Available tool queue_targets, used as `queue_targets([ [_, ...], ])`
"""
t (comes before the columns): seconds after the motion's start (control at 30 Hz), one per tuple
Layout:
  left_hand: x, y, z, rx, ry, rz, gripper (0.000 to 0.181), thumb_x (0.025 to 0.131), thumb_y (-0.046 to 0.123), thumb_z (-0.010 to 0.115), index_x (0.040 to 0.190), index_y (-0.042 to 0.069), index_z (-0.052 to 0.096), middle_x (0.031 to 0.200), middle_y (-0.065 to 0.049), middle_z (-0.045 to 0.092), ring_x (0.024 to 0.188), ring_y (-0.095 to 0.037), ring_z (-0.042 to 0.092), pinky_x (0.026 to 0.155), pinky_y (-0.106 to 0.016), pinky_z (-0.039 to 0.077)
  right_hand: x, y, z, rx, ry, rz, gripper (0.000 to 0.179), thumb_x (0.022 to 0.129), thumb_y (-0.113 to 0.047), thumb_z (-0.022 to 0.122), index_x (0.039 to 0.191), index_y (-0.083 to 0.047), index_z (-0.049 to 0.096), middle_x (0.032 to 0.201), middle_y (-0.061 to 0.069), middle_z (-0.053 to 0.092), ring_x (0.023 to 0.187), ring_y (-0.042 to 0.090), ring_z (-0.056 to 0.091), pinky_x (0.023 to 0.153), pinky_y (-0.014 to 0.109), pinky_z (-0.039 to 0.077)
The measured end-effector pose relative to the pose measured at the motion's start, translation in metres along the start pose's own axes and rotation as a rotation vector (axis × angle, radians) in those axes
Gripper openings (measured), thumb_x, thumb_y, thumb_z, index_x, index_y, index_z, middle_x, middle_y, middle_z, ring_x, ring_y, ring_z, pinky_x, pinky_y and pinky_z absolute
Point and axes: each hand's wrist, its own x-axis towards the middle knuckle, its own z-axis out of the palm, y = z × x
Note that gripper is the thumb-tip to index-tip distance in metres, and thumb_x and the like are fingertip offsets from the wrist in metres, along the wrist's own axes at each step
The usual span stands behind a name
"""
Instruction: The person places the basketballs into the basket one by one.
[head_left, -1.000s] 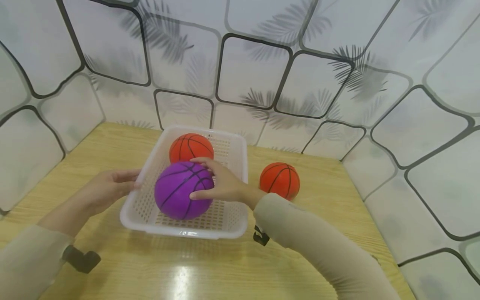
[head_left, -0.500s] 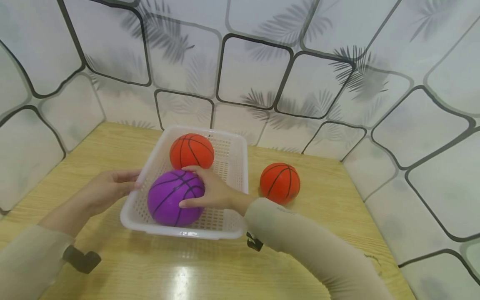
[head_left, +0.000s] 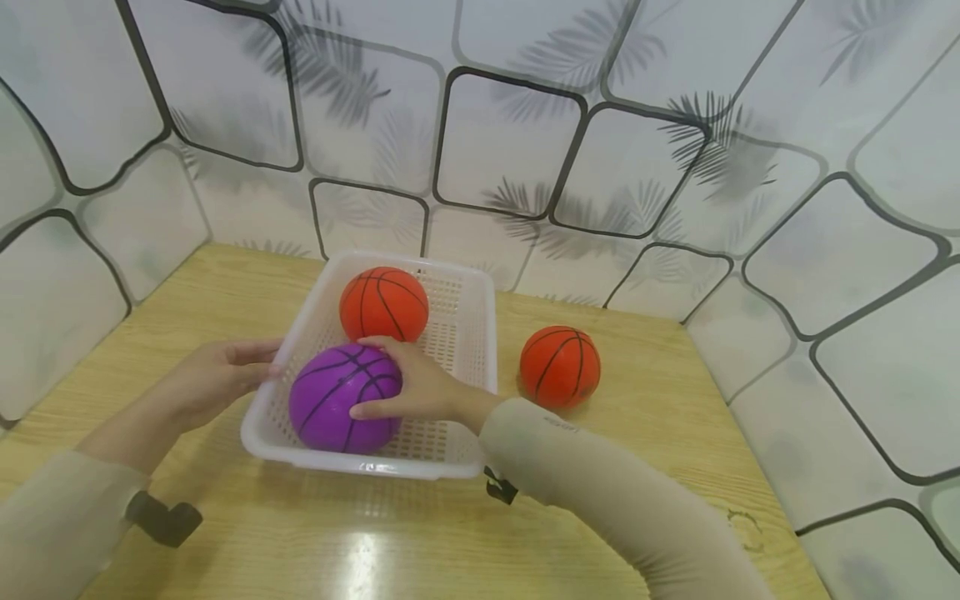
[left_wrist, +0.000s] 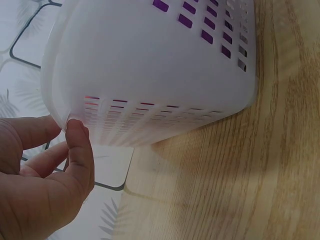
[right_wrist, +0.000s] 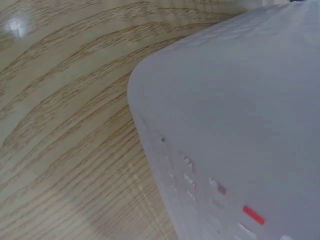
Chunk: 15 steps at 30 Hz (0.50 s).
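Observation:
A white plastic basket (head_left: 360,463) with slotted walls stands on the table. At its left side, my left hand (head_left: 213,381) pinches the rim; in the left wrist view, the thumb and fingers (left_wrist: 80,155) close on the basket's edge. Inside, at the near left, sits a purple toy basketball (head_left: 330,408). My right hand (head_left: 420,385) reaches over the right rim and grips this ball, thumb on the near side, fingers over the top. Behind it in the basket lies a red-orange basketball (head_left: 384,304). The right wrist view shows the basket's outer wall (right_wrist: 225,100), not the hand.
Right of the basket, another red-orange basketball (head_left: 560,367) rests on the wooden table (head_left: 585,525). Patterned walls (head_left: 510,142) enclose the table at the back and both sides.
My right hand has brought the purple basketball down and leftward into the basket's near left corner. The left hand keeps its hold on the rim, and the basket has not moved.

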Motion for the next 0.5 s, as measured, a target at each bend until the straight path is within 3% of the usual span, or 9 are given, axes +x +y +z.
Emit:
queue_targets([
  [0.17,0.0,0.0,0.002,0.004,0.004,0.005,0.056,0.097,0.013,0.055,0.141,-0.013,0.031,0.139,-0.031,0.039,0.104,0.0,0.054,0.088,-0.019,0.046,0.001,0.0,0.0,-0.009,-0.012,0.014,0.09,0.071,-0.044,0.082,0.146,-0.027,0.034,0.134,0.004,0.047,0.118,0.019,0.048,0.089,0.033,0.048],
  [0.5,0.0,0.002,0.002,-0.004,-0.002,0.0,0.056,0.097,0.013,0.055,0.14,-0.014,0.03,0.139,-0.032,0.039,0.102,0.001,0.055,0.088,-0.019,0.046,-0.003,0.0,-0.017,-0.004,-0.011,-0.051,0.084,0.077,-0.041,0.078,0.146,-0.021,0.035,0.141,0.006,0.042,0.121,0.02,0.047,0.097,0.038,0.043],
])
